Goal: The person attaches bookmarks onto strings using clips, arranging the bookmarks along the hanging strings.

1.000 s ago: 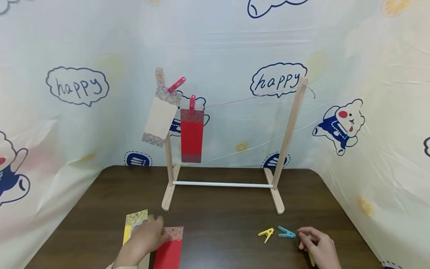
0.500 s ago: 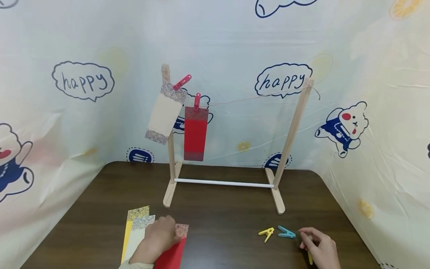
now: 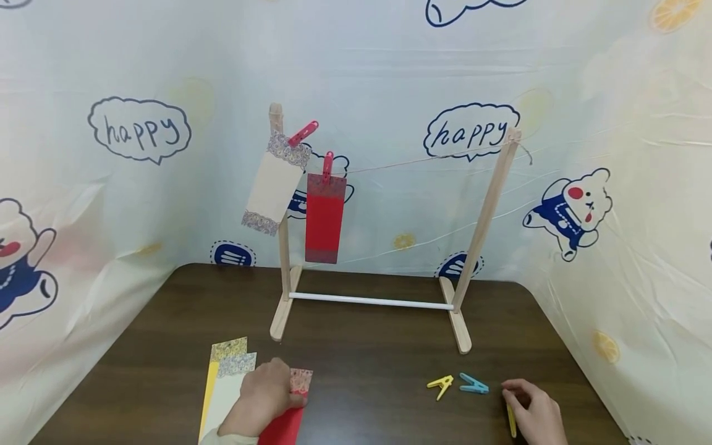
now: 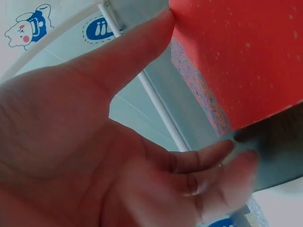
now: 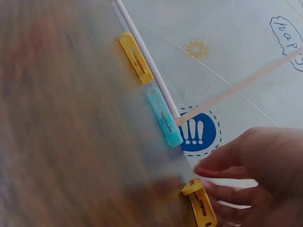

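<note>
My left hand [image 3: 262, 392] lies over a red paper card [image 3: 286, 426] with a patterned top strip. In the left wrist view, my thumb reaches the edge of the red card [image 4: 241, 52], with the other fingers loosely bent and apart from it. My right hand [image 3: 535, 411] rests at the table's right, fingers loosely bent beside a yellow clothespin [image 3: 511, 421]. That clothespin [image 5: 202, 205] stands close before the fingertips in the right wrist view. A blue clothespin [image 3: 474, 384] and another yellow clothespin [image 3: 442, 385] lie left of this hand.
White [image 3: 228, 395] and yellow cards [image 3: 210, 383] overlap left of my left hand. Behind stands a wooden rack [image 3: 483, 228] with a white crossbar [image 3: 369, 301] and a string. Pink clothespins hold a white card [image 3: 274, 188] and a red card [image 3: 325, 219] on it.
My left hand has shifted right from the white card onto the red one, and its thumb now lies on the red card. My right hand has slid slightly right, showing more of the yellow clothespin.
</note>
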`<move>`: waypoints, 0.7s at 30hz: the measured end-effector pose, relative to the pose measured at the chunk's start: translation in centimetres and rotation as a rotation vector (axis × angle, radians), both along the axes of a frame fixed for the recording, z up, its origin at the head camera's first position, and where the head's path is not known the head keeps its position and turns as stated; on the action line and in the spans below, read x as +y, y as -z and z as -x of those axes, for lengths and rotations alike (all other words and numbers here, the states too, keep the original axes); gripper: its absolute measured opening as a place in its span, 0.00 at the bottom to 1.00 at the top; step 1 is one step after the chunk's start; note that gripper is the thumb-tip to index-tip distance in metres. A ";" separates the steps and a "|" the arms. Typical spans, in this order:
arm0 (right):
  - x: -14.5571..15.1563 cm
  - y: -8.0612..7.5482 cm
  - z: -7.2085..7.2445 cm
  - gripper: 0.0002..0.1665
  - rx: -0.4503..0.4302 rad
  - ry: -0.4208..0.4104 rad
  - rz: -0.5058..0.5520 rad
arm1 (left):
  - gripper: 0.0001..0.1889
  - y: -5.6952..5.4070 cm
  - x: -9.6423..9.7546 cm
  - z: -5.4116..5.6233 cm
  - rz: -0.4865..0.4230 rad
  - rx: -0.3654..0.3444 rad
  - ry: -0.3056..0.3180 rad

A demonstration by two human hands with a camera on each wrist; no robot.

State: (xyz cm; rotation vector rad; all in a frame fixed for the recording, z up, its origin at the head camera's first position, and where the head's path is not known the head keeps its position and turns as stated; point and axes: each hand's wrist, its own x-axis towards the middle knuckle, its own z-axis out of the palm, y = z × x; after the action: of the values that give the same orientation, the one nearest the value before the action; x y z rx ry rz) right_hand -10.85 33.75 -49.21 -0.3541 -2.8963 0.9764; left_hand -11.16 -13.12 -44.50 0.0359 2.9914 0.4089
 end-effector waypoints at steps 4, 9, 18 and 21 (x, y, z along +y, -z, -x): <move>0.0 0.2 0.3 0.10 -0.033 -0.040 -0.015 | 0.26 0.0 -0.1 0.1 -0.064 -0.031 0.017; 0.0 0.2 0.2 0.09 -0.025 -0.042 -0.025 | 0.30 0.0 -0.1 0.3 -0.052 -0.036 0.014; -0.2 0.2 0.0 0.09 -0.007 -0.043 -0.013 | 0.37 -0.8 0.0 0.2 0.093 -0.103 0.083; -0.2 0.3 0.0 0.08 -0.005 -0.041 -0.006 | 0.42 -1.0 0.2 0.5 0.093 -0.148 0.135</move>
State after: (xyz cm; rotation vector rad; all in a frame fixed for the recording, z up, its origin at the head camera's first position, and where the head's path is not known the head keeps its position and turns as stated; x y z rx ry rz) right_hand -10.80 33.52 -49.50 -0.2987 -2.9214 0.9739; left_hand -11.61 -12.88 -43.50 0.1890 2.8374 0.2461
